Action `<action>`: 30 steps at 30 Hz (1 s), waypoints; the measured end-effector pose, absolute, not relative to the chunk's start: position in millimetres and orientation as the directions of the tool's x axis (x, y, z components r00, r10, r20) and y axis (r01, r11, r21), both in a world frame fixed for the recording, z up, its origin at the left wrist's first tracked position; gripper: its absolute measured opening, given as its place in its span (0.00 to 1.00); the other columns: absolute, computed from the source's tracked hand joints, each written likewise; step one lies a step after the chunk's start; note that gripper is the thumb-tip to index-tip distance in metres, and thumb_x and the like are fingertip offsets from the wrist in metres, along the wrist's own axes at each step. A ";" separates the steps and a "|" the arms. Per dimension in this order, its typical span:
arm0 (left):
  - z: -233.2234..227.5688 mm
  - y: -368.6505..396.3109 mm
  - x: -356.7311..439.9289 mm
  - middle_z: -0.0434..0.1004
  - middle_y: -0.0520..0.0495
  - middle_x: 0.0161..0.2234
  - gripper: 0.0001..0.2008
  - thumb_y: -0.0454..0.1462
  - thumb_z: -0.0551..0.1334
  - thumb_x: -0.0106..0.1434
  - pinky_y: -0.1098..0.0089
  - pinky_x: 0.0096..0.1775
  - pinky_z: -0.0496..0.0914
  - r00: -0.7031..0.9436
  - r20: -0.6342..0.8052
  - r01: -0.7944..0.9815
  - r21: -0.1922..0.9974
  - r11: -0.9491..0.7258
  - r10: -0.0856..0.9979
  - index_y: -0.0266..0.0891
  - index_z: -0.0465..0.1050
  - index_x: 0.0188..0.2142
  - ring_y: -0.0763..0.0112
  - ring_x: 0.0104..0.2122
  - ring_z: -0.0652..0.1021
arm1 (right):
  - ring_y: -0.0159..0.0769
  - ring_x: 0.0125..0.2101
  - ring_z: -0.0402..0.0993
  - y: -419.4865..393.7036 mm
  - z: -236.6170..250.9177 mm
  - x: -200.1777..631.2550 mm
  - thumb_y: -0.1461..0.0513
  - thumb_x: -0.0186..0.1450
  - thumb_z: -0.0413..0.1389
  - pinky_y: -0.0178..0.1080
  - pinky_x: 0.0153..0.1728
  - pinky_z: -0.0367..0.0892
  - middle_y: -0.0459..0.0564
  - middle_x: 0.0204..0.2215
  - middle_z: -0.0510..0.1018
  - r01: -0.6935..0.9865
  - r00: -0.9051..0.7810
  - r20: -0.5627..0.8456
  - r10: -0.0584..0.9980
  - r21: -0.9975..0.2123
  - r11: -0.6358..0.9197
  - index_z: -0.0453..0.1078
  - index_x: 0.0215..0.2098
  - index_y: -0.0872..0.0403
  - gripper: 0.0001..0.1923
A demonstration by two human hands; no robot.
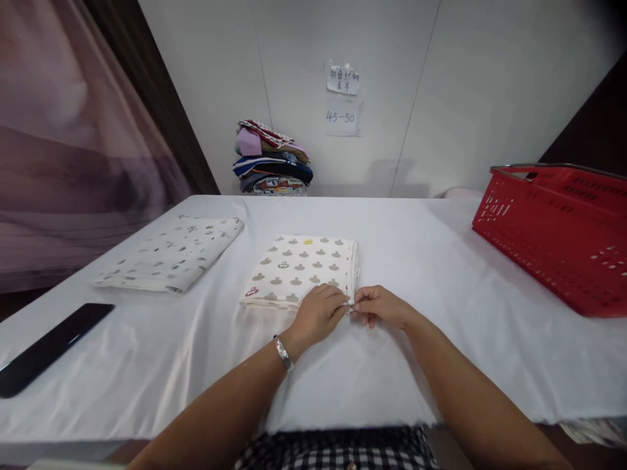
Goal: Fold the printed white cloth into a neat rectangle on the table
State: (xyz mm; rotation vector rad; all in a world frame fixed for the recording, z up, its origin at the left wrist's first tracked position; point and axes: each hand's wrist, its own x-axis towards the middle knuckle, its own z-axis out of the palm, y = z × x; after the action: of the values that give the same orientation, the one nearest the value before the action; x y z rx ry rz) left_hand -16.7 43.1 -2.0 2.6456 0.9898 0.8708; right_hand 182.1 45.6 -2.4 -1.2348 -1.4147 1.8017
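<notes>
A folded cream cloth with grey, yellow and red printed shapes lies flat in the middle of the table. My left hand rests over its near edge, fingers closed at the near right corner. At that same corner my right hand pinches the cloth's edge between thumb and fingers. The two hands almost touch. A silvery bracelet circles my left wrist. Exactly how the layers sit under my fingertips is hidden.
Another folded patterned cloth lies at the left, with a black phone nearer me. A red plastic basket stands at the right. Stacked folded fabrics sit beyond the far edge of the white-covered table, below paper notes on the wall.
</notes>
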 end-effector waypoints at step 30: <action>-1.8 43.5 -15.9 0.72 0.50 0.32 0.05 0.35 0.57 0.62 0.70 0.36 0.66 0.326 0.519 0.479 0.630 -0.612 0.790 0.41 0.71 0.35 0.71 0.34 0.71 | 0.24 0.12 0.65 50.7 -7.3 181.4 0.55 0.56 0.58 0.28 0.12 0.57 0.44 0.19 0.75 0.217 -0.279 -0.382 0.881 -0.919 -0.329 0.65 0.24 0.56 0.12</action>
State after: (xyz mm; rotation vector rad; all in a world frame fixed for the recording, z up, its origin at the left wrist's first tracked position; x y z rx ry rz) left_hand -15.9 43.5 -1.8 2.2351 1.1280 1.1858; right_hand 181.4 50.7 -7.3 -1.4449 -1.3798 1.6545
